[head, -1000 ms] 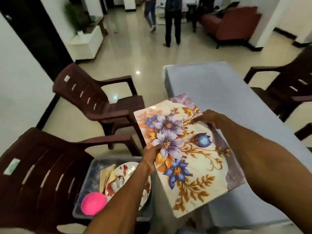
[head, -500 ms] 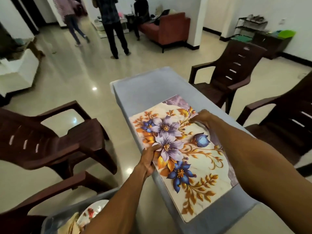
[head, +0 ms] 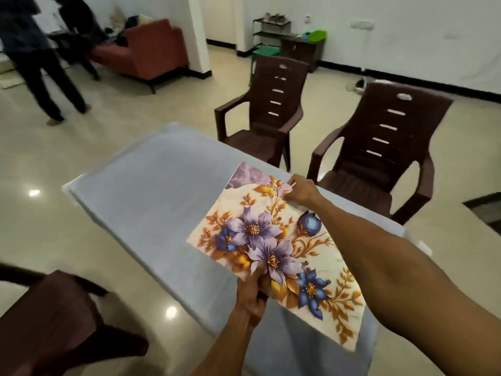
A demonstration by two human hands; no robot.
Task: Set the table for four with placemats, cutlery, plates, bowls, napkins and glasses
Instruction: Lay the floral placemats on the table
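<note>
I hold a stack of floral placemats point(head: 273, 240), cream with purple and blue flowers and orange leaves, over the near right part of the table point(head: 151, 191), which is covered in a grey-blue cloth. My left hand point(head: 252, 291) grips the stack's near edge. My right hand point(head: 299, 189) pinches the far corner of the top mat. A purple mat underneath shows at the far corner point(head: 248, 172).
Two dark brown plastic armchairs point(head: 271, 109) point(head: 385, 150) stand along the table's far right side. Another brown chair point(head: 54, 321) is at the near left. A red sofa point(head: 146, 50) and people standing point(head: 35, 58) are at the far left across a glossy floor.
My view has swung right, away from the bin of dishes on the floor. The placemats have moved over the table, and my right hand now pinches the top mat's far corner.
</note>
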